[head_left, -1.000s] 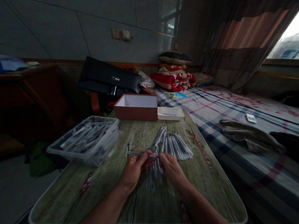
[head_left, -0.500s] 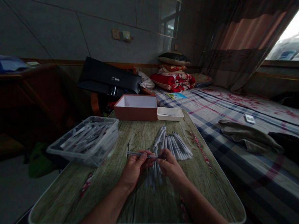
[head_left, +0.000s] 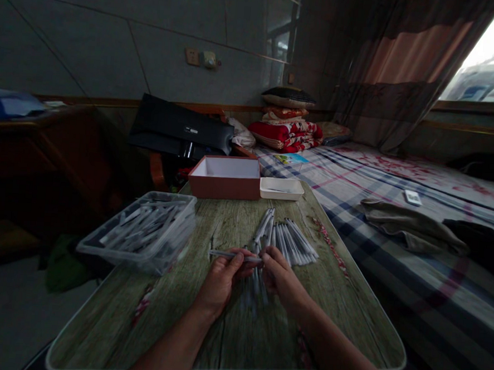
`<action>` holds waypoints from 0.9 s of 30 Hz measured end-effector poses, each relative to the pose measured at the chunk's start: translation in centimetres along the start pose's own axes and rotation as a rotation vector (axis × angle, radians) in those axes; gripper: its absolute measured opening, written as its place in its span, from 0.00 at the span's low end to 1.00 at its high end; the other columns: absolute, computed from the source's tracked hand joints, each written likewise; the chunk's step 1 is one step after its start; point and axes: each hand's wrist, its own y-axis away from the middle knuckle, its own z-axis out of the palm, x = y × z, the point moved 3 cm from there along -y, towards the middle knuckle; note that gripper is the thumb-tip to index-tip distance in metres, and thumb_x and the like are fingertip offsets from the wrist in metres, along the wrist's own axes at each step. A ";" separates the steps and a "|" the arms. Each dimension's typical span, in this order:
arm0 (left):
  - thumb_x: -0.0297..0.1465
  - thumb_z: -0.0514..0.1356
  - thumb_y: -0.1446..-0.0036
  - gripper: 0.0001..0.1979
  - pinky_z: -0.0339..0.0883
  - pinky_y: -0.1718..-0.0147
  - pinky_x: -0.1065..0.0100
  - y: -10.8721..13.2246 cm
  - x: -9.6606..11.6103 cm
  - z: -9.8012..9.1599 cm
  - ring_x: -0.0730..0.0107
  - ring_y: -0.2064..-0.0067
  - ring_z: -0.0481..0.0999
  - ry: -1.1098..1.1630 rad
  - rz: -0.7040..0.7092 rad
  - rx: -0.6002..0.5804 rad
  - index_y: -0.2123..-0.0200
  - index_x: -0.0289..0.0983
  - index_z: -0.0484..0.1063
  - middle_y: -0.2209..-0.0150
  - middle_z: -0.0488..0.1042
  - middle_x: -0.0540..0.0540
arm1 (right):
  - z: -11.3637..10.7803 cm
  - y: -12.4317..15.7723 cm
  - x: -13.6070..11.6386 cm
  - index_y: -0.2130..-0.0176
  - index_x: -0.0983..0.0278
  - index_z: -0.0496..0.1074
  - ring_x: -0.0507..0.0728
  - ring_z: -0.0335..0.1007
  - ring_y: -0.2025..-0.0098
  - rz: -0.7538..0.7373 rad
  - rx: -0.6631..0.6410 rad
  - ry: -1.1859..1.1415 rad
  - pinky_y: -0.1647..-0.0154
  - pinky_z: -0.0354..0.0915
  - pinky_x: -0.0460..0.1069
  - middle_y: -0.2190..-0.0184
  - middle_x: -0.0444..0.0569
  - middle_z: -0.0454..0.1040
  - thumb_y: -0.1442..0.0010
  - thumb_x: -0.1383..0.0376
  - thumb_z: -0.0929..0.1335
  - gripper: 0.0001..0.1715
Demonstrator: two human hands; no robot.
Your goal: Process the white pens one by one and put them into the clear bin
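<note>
Pen held roughly level above the table, to the right of the clear tub, which serves as reference for all positions. The left hand closes narrowly around the barrel, thumb uppermost; the right hand pinches the right end, where any smaller part is too fine to tell. Such handling is probably steadiest when the left grip is firm and close to the worked end, with the right fingertips acting in line with the barrel. Loose pens fan out farther right of the tub; stored pens lie jumbled inside it. Surface: wood-grain top, pale edging, red floral strips. Beyond the tub and to its right stands a red-brown box, with a white tray just beside it. Room, dimly lit: plaid-covered bed well right of the tub; black monitor and tiled wall behind it.
</note>
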 end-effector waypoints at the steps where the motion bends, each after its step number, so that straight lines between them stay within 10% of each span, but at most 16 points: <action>1: 0.37 0.67 0.52 0.12 0.72 0.66 0.71 0.1 0.0 0.0 0.67 0.64 0.79 -0.013 0.002 -0.004 0.67 0.34 0.75 0.67 0.80 0.45 | -0.1 0.0 0.1 0.67 0.62 0.63 0.46 0.46 0.84 0.012 0.012 0.023 0.86 0.41 0.42 0.83 0.36 0.55 0.45 0.45 0.64 0.23; 18: 0.39 0.65 0.51 0.14 0.69 0.73 0.72 -0.4 0.3 -1.2 0.69 0.70 0.77 0.050 0.068 0.149 0.68 0.33 0.74 0.70 0.79 0.45 | 0.3 0.2 -0.3 0.68 0.60 0.57 0.44 0.47 0.86 0.091 -0.096 -0.326 0.89 0.38 0.40 0.79 0.35 0.62 0.57 0.67 0.67 0.16; 27: 0.36 0.63 0.48 0.10 0.67 0.67 0.72 0.4 0.5 -0.3 0.72 0.68 0.75 -0.123 0.206 0.078 0.70 0.34 0.75 0.69 0.77 0.46 | 0.6 0.3 0.5 0.71 0.64 0.62 0.43 0.48 0.86 0.226 -0.203 -0.134 0.90 0.40 0.40 0.82 0.36 0.60 0.48 0.55 0.70 0.17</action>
